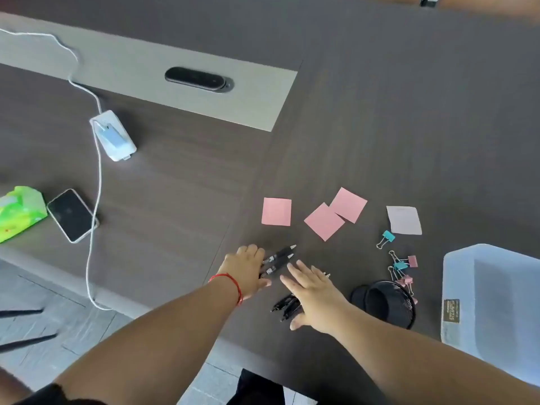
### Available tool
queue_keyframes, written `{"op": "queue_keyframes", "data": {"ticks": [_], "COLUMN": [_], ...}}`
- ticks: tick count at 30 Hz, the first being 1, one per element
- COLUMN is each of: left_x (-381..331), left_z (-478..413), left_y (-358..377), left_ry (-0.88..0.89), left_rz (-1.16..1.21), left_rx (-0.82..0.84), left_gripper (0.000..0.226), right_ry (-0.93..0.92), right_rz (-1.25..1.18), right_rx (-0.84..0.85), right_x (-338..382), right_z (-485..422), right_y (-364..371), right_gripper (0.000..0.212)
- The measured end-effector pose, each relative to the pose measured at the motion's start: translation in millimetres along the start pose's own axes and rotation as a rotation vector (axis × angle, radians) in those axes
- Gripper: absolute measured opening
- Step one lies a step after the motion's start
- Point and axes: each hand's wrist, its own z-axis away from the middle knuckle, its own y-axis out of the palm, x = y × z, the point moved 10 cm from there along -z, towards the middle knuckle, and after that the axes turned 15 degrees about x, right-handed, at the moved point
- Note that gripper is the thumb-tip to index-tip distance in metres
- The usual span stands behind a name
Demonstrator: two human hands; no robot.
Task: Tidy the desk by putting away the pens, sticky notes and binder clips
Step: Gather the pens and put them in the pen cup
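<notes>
Left hand (248, 268) curls over two pens (279, 260) at lower centre, fingers closing to gather them. Right hand (314, 293) flat, fingers spread, holding nothing, covering more pens (285, 306). Mesh cup (385, 304) waits lower right.

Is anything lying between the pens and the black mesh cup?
Nothing visible. The pens lie left of the mesh cup; only the right hand hovers between them, over more pens.
</notes>
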Motion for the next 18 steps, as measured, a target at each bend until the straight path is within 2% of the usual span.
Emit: {"op": "queue_keyframes", "data": {"ticks": [2, 5, 7, 15, 18], "left_x": [-2, -10, -19, -28, -20], "left_z": [-2, -6, -8, -5, 2], "left_y": [-1, 0, 4, 16, 15], "left_ry": [0.006, 0.026, 0.044, -0.111, -0.170], "left_rz": [0.033, 0.018, -0.037, -0.035, -0.066], "left_rx": [0.008, 0.018, 0.043, 0.068, 0.063], "left_gripper": [0.063, 0.047, 0.046, 0.030, 0.030], "right_ry": [-0.088, -0.064, -0.096, -0.137, -0.210], "right_rz": [0.083, 0.271, 0.366, 0.578, 0.388], "right_rx": [-0.093, -0.192, -0.251, -0.273, -0.385], "right_x": [6, 9, 20, 33, 32], "right_z": [-2, -2, 3, 6, 31], "right_y": [0, -2, -7, 11, -14], "right_gripper": [0.096, 0.052, 0.036, 0.014, 0.022]}}
